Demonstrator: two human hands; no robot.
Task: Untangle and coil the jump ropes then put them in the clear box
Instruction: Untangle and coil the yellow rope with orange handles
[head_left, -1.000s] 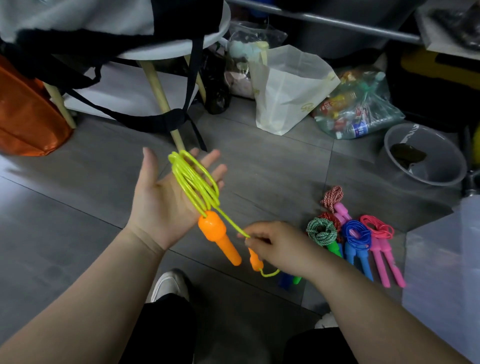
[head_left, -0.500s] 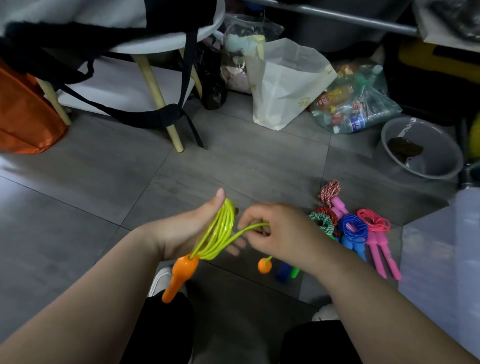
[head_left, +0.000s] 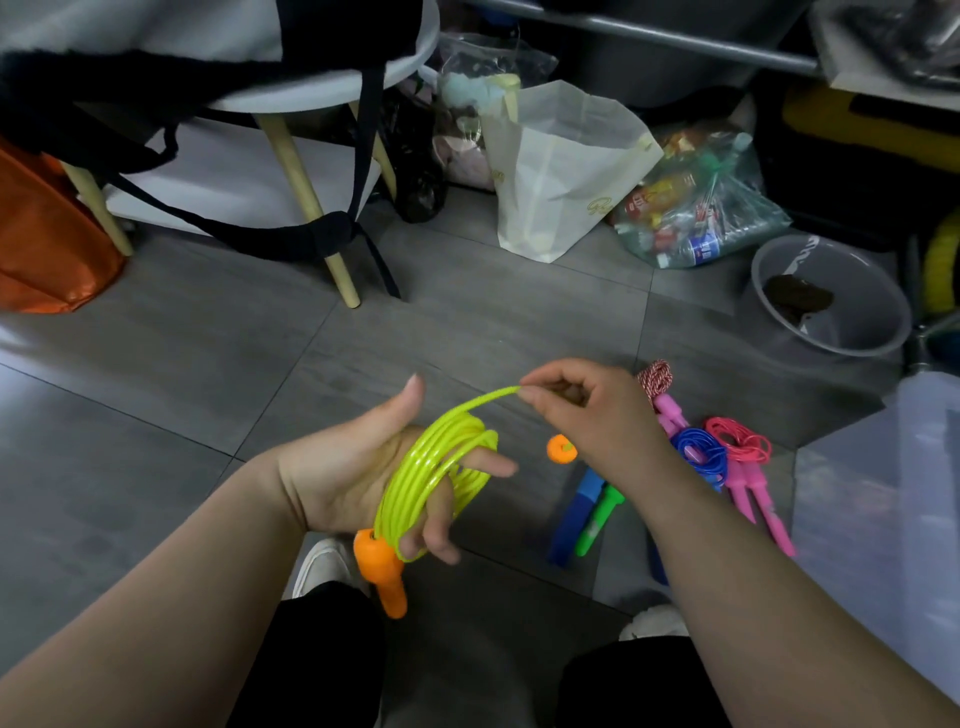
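The person sits low over the grey tiled floor (head_left: 218, 364), both bare forearms out in front. The yellow-green jump rope (head_left: 436, 467) is up in the air between the hands, wound in several loops around the fingers of the left hand (head_left: 343, 467). The thumb of that hand sticks straight up, one finger pokes out through the loops to the right, and the lower fingers curl round the bottom of the coil. The coil is an oval, its long axis running from low on the left to high on the right. One orange handle (head_left: 382, 571) hangs from its bottom end, thick end up against the rope and narrow end pointing down towards the person's knees.

From the top of the coil a single strand rises to the right, into the right hand (head_left: 592, 415), which pinches it between thumb and fingertips. The second orange handle (head_left: 562, 449) hangs just under that hand, seen end on, so I cannot tell its length.

On the floor beyond the right wrist lie other coiled ropes close together: a blue one (head_left: 698, 454), a pink one (head_left: 737, 441) and a red-and-white one (head_left: 655, 374), their handles pointing towards the person. The clear box (head_left: 883, 509) stands just right of them.
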